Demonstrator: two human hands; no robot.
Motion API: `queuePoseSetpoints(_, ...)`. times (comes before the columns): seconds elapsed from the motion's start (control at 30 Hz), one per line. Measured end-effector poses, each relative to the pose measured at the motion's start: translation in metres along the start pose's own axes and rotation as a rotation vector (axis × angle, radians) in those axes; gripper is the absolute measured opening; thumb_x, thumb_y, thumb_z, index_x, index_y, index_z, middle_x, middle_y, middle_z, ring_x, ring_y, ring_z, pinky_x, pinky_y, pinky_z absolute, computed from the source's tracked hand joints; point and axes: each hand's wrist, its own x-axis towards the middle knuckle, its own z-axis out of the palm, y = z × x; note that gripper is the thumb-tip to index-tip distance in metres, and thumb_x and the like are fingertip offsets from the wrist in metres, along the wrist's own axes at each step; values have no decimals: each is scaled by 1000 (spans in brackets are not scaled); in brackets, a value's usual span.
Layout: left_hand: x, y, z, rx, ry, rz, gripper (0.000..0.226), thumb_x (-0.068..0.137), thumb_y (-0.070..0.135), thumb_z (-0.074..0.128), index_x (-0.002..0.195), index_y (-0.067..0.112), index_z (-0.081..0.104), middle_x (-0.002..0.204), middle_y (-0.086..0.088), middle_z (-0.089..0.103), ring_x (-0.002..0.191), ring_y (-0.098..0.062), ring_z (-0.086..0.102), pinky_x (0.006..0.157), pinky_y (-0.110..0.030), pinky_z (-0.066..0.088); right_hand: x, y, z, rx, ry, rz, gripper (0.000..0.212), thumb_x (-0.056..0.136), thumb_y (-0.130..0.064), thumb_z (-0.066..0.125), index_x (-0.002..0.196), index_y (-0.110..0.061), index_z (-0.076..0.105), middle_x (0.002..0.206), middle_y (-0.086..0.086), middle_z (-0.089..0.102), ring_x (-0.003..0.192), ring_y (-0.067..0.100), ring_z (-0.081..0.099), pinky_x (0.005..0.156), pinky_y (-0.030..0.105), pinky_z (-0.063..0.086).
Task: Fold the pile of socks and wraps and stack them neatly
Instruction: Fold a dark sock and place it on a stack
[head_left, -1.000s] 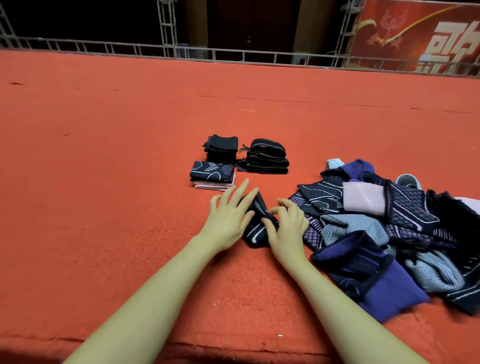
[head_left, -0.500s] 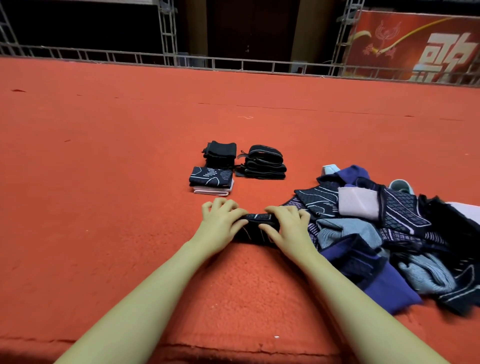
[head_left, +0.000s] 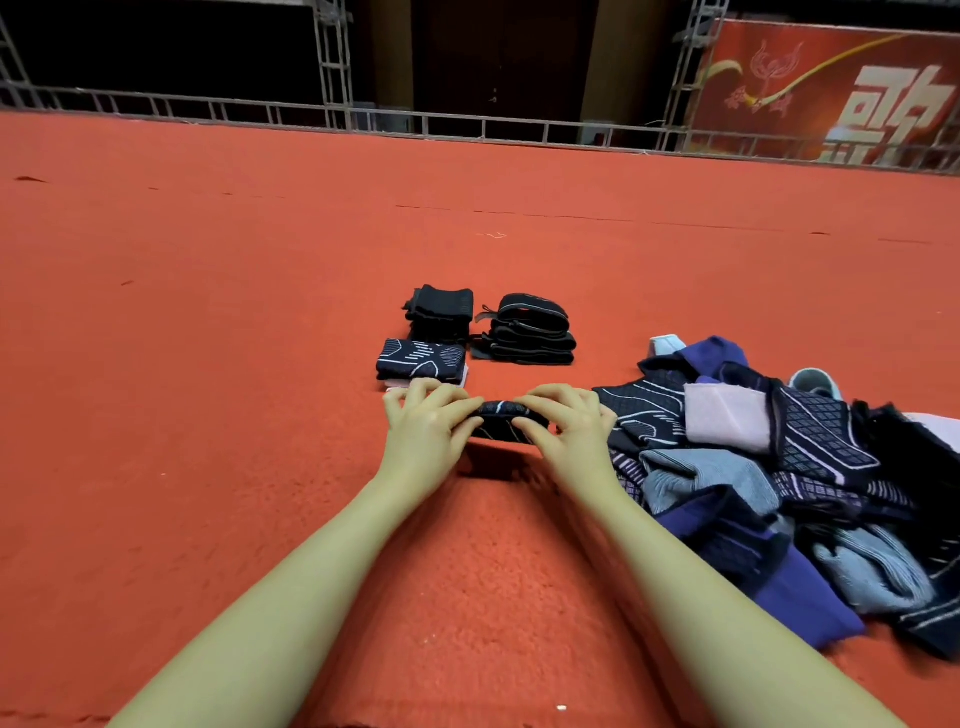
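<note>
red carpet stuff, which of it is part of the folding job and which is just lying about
Part of the job:
folded dark sock held by left hand and right hand
unfolded pile
three folded stacks

Lying about:
metal railing
red banner

Count, head view. My hands: 2, left hand and right hand, both gripping 1 folded dark sock at frame centre. Folded stacks above centre: 3, namely patterned stack, black stack, strap-like wrap stack. Unsorted pile at right: 1; its pieces overlap, so I cannot count them. Red banner, upper right: 1.
</note>
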Motion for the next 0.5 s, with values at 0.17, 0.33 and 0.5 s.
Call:
queuePoseSetpoints(0.17,32,-33,16,73,109,-16,26,83,36,55,92,24,76,94,12,69,93,-14,45,76,-30,16,43,-6,32,35,88,32,20,80,-38,64,96,-33,75,103,-19,62,101,12,42,79,27,15)
queuePoseSetpoints(0.33,66,-84,32,184,188,20,23,83,32,57,93,23,76,107,5,69,96,-18,44,77,-34,21,94,3,82,9,165,-60,24,79,-40,62,97,-30,75,106,-12,67,100,14,41,81,26,16)
queuePoseSetpoints(0.5,86,-130,43,232,212,41,22,82,29,58,93,23,75,112,1,68,98,-21,44,77,-35,22,131,9,122,-41,214,-214,23,79,-34,61,96,-27,76,106,-8,68,98,18,42,83,24,17)
